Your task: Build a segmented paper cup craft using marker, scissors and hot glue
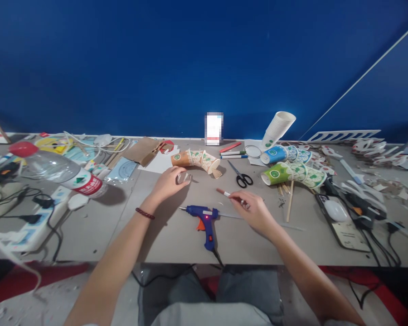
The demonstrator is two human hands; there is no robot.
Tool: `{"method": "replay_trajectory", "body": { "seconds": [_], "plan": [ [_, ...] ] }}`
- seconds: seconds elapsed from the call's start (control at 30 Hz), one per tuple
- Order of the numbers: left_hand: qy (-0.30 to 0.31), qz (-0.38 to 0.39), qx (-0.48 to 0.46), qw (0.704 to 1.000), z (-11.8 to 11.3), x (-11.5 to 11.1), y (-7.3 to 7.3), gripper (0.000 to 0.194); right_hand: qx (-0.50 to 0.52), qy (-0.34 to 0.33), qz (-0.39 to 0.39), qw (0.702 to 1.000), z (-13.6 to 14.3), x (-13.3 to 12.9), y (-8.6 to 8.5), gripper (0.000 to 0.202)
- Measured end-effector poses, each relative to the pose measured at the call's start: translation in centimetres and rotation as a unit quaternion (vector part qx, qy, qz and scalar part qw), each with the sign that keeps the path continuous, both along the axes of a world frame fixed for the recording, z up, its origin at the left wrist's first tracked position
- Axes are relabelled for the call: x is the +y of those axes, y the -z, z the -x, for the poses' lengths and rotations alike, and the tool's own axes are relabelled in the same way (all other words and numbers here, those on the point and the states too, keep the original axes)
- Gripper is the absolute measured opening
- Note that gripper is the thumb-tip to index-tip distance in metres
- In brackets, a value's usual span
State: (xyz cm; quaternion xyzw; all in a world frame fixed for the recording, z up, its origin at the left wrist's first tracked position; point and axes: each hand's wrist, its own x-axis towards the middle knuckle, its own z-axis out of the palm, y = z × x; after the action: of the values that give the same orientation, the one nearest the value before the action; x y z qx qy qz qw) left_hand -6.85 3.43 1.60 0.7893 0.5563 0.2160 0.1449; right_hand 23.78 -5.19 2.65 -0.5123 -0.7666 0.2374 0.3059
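My left hand (170, 182), with a dark beaded bracelet on its wrist, is curled round a small clear piece (184, 178) just in front of the orange-patterned paper cups (195, 160). Between the fingers of my right hand (253, 208) is a thin brown and white stick (223, 192), its tip pointing left. A blue glue gun (206, 219) lies on its side below and between my hands, its small red light lit and a clear glue stick trailing right behind my right hand. Black-handled scissors (242, 178) rest beyond my right hand.
A plastic bottle (59, 170) leans over a power strip (42, 222) at left. Right: green cups (292, 175), blue cups (285, 154), a white cup stack (279, 129), a phone (342, 226) with a white mouse (336, 211). Markers (233, 153) lie near a lit screen (214, 129).
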Motion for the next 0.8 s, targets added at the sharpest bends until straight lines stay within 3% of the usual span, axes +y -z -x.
{"method": "replay_trajectory", "body": {
  "seconds": [0.17,0.33,0.4,0.5,0.8],
  "plan": [
    [-0.01,0.013,0.001,1.0,0.2,-0.1,0.0,0.032,-0.079,-0.016,0.022,0.997,0.2,-0.5,-1.4,0.023],
    [-0.036,0.001,0.019,0.999,0.3,-0.1,0.2,0.029,-0.178,-0.067,0.05,0.98,2.4,-3.7,-2.6,0.024],
    [-0.051,0.008,0.026,0.998,0.3,0.0,0.4,0.027,-0.225,-0.034,0.11,0.967,3.8,-5.2,-2.5,0.022],
    [-0.076,0.021,0.027,0.997,0.4,0.0,0.5,0.03,-0.274,-0.012,0.157,0.949,5.6,-6.4,-1.8,0.035],
    [-0.117,-0.014,0.005,0.993,1.6,0.5,-0.1,0.029,-0.262,-0.008,0.162,0.951,8.4,-6.3,-0.4,0.034]
  ]
}}
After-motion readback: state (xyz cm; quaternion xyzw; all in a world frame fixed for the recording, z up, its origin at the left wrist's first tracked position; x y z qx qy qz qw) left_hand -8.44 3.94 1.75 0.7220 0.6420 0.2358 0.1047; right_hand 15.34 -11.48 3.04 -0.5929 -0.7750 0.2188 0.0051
